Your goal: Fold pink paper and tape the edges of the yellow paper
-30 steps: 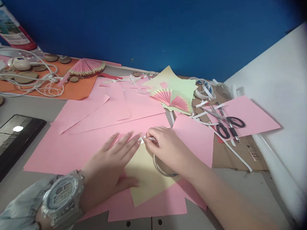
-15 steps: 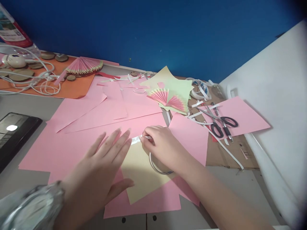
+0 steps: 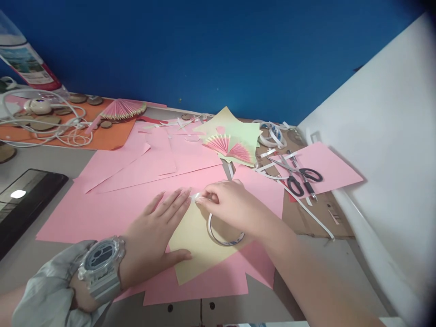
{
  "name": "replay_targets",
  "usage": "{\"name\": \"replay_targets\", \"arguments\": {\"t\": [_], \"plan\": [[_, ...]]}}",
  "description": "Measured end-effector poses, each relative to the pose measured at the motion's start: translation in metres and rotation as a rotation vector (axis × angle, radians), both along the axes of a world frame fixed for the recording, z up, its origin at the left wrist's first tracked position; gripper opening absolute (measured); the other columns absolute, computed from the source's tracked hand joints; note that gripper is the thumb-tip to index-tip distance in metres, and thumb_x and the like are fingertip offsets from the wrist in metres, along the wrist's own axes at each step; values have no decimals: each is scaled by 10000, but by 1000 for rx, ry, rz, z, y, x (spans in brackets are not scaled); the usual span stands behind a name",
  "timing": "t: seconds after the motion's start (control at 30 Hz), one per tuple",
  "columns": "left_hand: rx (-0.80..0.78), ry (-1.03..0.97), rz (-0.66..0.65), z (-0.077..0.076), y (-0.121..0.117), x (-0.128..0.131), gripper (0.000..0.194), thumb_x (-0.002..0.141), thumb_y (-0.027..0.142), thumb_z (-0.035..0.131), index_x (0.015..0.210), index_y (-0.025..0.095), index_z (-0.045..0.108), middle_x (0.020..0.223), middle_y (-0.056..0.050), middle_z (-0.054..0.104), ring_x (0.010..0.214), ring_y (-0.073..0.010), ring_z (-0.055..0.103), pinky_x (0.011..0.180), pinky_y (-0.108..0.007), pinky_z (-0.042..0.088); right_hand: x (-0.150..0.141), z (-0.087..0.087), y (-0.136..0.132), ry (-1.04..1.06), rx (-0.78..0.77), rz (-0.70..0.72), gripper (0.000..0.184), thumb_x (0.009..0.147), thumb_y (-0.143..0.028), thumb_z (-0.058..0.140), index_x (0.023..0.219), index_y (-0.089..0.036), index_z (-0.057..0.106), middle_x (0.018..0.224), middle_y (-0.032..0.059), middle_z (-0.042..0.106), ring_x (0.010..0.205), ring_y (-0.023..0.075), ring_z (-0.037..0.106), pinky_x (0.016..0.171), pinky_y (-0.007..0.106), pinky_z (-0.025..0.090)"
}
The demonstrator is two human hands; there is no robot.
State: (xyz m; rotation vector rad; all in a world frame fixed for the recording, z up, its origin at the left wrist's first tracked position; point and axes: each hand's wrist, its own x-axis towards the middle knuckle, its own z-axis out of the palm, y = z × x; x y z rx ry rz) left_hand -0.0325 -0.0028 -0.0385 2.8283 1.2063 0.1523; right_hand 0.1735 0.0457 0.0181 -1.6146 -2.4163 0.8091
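My left hand (image 3: 153,240) lies flat on the corner of a pale yellow paper sheet (image 3: 190,247), its fingers stretched out and the thumb apart. Beside its fingertips, my right hand (image 3: 231,204) is closed in a pinch on a short strip of white tape (image 3: 195,197) along the sheet's upper edge. A tape roll (image 3: 225,243) shows as a ring below my right hand, partly covered by it. Underneath the yellow sheet are larger pink paper sheets (image 3: 207,288). A watch (image 3: 102,263) and a grey scrunchie (image 3: 51,281) sit on my left wrist.
Scissors (image 3: 294,175) and a pen (image 3: 309,187) lie at right on pink paper over cardboard (image 3: 323,222). Folded pink fans (image 3: 235,150) rest behind my hands. Another tape roll (image 3: 272,136), a phone (image 3: 27,200), white cables (image 3: 73,136) and a bottle (image 3: 32,63) stand around.
The view has shifted slightly, bringing the watch fully into sight. My left fingertips are closer to my right hand, and less of the tape strip shows between them.
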Motion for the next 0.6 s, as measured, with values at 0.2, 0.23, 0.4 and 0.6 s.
{"name": "replay_targets", "arguments": {"t": [0.2,0.23,0.4,0.6], "plan": [[-3,-11,21,0,-1,2,879,808,708,309,1439,104,214,1504,-118,198,1376,-262,192,1115,-406,67,1,5,-2,-40,-60,-39,281,854,-311,446,603,-211,521,519,-42,463,544,115,427,583,262,273],[0,-17,33,0,-2,3,877,807,711,309,1436,106,227,1503,-115,207,1374,-262,199,1115,-408,71,1,6,-2,-44,-70,-56,244,842,-316,463,636,-218,551,533,-36,489,559,122,447,574,261,277],[-1,-17,75,1,-5,7,878,794,720,323,1421,106,275,1506,-98,195,1380,-255,182,1120,-401,57,11,6,2,-48,-81,-134,135,792,-343,527,721,-230,553,659,-18,572,645,142,498,514,236,280],[-11,-7,8,2,-4,-1,824,832,666,323,1435,112,230,1503,-103,206,1378,-259,192,1112,-426,81,19,-5,9,33,-174,-8,228,855,-332,419,683,-204,497,695,-15,544,582,115,454,490,245,258]]}}
